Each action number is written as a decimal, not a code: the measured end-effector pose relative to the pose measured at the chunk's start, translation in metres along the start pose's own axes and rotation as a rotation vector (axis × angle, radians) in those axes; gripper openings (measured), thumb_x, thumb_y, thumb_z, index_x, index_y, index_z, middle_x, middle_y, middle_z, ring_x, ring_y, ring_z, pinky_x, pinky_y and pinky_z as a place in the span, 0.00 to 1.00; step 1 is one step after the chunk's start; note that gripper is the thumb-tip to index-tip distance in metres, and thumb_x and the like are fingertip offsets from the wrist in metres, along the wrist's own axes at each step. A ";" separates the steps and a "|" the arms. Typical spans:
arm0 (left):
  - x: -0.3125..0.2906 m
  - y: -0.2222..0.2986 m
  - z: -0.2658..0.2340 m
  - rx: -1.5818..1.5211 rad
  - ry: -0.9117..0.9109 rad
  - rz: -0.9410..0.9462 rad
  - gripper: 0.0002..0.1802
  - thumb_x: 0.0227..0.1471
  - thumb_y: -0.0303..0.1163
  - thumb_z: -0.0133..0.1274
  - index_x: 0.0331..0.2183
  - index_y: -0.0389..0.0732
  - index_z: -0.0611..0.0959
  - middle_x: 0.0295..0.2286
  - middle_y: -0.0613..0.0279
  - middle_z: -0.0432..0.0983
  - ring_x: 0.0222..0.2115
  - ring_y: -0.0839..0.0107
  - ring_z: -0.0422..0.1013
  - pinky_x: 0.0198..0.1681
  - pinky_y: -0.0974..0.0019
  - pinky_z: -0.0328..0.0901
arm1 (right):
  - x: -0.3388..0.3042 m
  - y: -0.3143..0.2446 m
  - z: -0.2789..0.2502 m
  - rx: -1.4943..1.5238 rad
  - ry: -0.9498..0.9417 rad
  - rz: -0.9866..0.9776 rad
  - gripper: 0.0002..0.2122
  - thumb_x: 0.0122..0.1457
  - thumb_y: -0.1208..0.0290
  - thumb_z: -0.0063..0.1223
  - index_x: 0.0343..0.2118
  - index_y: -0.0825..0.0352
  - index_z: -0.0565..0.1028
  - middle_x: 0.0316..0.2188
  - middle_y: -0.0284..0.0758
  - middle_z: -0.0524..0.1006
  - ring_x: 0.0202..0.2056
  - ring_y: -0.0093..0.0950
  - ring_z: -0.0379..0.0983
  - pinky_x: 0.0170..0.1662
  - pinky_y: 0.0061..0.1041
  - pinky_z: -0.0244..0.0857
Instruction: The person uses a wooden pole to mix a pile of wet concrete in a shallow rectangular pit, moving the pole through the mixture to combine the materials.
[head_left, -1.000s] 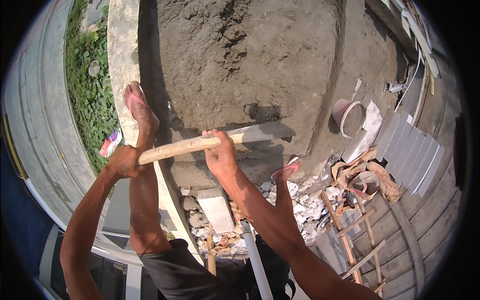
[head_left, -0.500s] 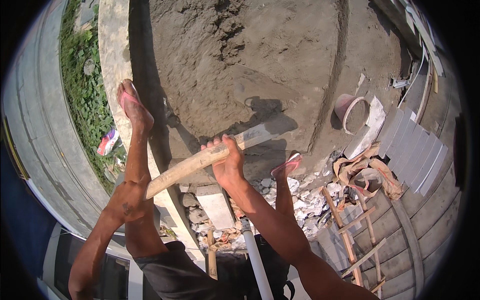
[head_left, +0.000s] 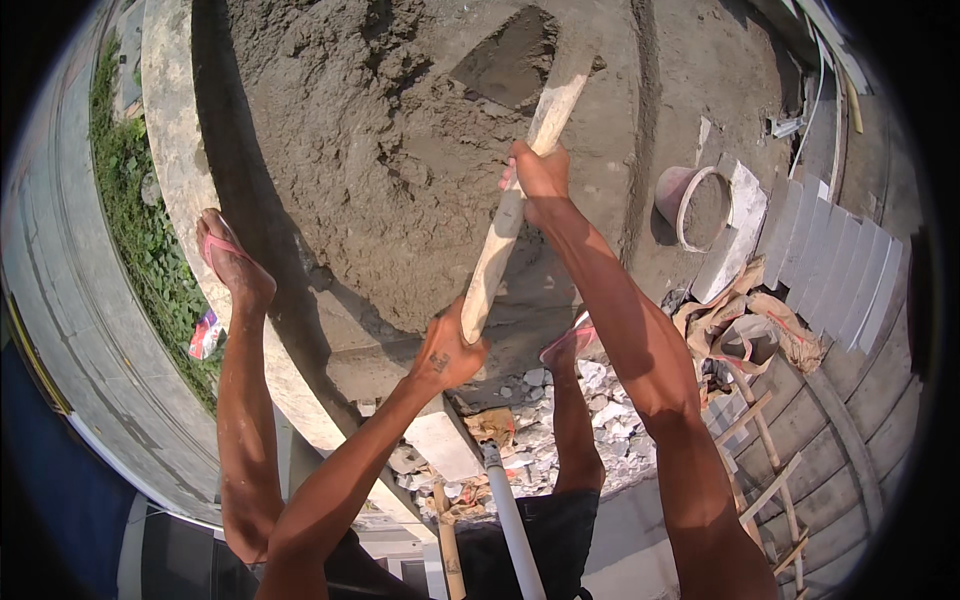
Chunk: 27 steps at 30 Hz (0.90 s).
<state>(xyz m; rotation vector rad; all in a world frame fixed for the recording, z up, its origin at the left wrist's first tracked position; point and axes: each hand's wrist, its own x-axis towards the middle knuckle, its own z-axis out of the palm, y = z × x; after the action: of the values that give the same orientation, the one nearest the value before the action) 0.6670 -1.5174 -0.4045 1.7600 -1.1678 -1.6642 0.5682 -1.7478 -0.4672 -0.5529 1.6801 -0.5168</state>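
Note:
A hoe with a pale wooden handle slants away from me over a bed of wet grey mortar. Its broad blade, coated in mortar, lies at the far end against the lumpy mix. My left hand is closed round the near end of the handle. Farther up, my right hand wraps the shaft below the blade. The blade's edge is partly hidden in the mortar.
My left foot in a pink flip-flop stands on a concrete ledge. White rubble lies near my right foot. A mortar-smeared bucket lies tilted at right, near torn paper sacks, grey panels and a wooden ladder-like frame.
The hoe has swung from pointing right to pointing away from me, its blade now farther off. My right hand has moved forward with it. The left hand has come into sight on the handle's end.

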 end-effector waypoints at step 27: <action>-0.052 0.064 -0.030 -0.249 0.026 -0.723 0.16 0.47 0.30 0.53 0.32 0.25 0.75 0.23 0.36 0.77 0.27 0.46 0.78 0.27 0.52 0.69 | -0.013 0.085 0.053 -0.367 -0.215 0.240 0.26 0.57 0.79 0.52 0.51 0.80 0.49 0.29 0.44 0.72 0.20 0.29 0.72 0.19 0.31 0.69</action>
<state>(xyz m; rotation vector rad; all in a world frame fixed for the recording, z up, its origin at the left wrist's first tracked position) 0.6831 -1.5164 -0.3184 2.1598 -0.2745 -2.0417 0.6154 -1.6742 -0.5181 -0.6347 1.6129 0.0287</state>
